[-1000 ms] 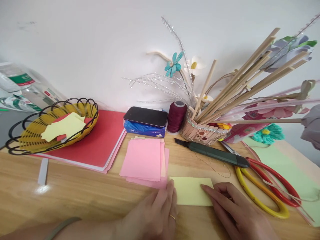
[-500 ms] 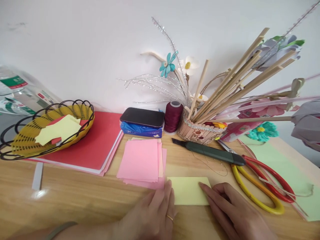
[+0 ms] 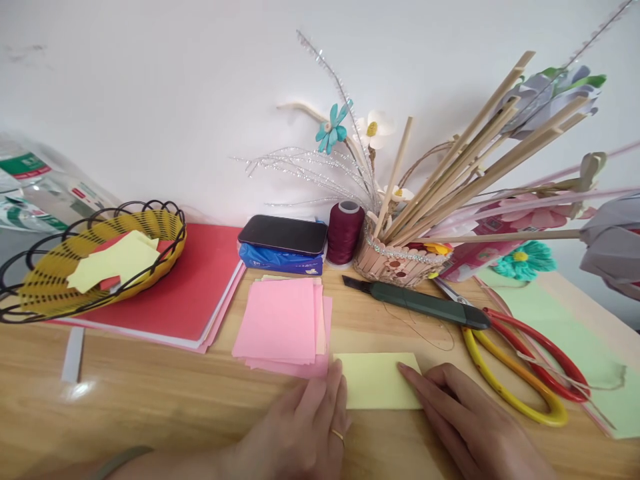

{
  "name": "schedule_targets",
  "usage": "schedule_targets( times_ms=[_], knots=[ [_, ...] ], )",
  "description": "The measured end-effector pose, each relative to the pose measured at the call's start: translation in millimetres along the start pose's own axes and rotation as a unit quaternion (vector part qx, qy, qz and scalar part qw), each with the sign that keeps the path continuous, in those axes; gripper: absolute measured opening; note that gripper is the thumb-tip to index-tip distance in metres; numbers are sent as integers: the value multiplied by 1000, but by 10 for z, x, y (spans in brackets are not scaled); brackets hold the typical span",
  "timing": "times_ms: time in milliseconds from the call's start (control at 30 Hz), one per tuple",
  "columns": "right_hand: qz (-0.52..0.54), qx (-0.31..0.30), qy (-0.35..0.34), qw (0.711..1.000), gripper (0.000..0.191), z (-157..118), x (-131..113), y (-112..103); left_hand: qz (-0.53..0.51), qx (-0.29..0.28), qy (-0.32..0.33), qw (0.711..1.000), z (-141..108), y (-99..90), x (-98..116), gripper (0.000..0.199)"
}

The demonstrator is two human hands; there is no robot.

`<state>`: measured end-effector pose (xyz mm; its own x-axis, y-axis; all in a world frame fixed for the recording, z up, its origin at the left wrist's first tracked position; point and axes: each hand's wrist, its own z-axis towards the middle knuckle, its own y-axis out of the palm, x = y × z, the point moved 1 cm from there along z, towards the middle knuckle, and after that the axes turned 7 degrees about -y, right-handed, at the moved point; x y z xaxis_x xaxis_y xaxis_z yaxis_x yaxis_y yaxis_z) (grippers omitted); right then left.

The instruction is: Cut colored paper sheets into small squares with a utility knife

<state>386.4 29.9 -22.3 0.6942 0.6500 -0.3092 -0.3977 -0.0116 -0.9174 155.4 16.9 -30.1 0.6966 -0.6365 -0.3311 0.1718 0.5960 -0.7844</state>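
A pale yellow paper rectangle point(image 3: 377, 381) lies flat on the wooden table between my hands. My left hand point(image 3: 313, 423), with a ring on one finger, touches the paper's left edge, its fingers close together. My right hand point(image 3: 463, 417) has a fingertip on the paper's upper right part and the other fingers along its right edge. Both hands seem to hold the sheet at its sides. Just beyond my left hand is a stack of pink paper squares point(image 3: 280, 323).
Behind stand a phone point(image 3: 283, 235) on a blue pack, a maroon thread spool point(image 3: 345, 235) and a stick-filled holder point(image 3: 400, 265). A cutter point(image 3: 430, 303) and scissors point(image 3: 543, 353) lie right. A yellow basket point(image 3: 165, 230) rests on red paper point(image 3: 213, 267) left.
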Motion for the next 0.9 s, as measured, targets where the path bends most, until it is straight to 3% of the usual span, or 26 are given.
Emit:
schedule_targets(
  times_ms=[500,767,900],
  knots=[
    [-6,0,-4,1000,28,40,-11,-70,-48,-16,0,999,-18,-15,-60,21],
    [-183,43,-105,977,27,125,-19,-165,-70,-95,35,992,26,-102,-199,28],
    [-227,28,-127,965,31,155,5,-160,-49,-113,52,991,27,-98,-192,31]
  ],
)
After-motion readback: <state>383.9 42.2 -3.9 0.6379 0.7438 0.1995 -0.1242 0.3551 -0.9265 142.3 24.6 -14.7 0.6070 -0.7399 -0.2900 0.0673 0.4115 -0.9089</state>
